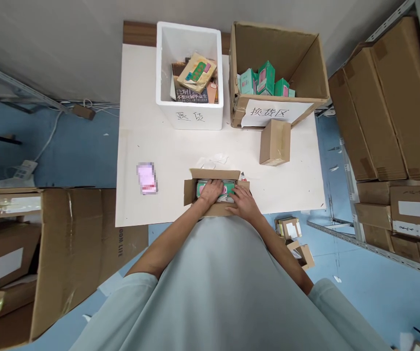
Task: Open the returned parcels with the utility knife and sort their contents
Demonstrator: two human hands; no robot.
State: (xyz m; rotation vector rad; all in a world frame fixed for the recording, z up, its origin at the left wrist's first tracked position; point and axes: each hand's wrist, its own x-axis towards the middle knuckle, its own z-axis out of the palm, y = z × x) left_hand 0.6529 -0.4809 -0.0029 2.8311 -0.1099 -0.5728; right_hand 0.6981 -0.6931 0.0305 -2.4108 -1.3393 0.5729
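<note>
An open cardboard box [220, 210] sits at the table's front edge, its flaps folded outward. Inside lie small green boxes [228, 187] with pink marks, partly covered by my hands. My left hand [212, 191] reaches in from above, its fingers bent over the middle of the green boxes; its thumb is hidden. At the right end, my right hand [244, 201] has its fingers spread, fingertips touching the green packaging and thumb over the near flap. Crumpled clear plastic [213, 161] lies just behind the carton.
Behind stand a white foam bin [190, 117] with books and a large carton [279, 90] with green boxes. A taped carton [276, 142] sits right, a blurred phone-like item [147, 178] left. Shelved cartons [396, 107] rise right; a big parcel-filled box [71, 253] stands left.
</note>
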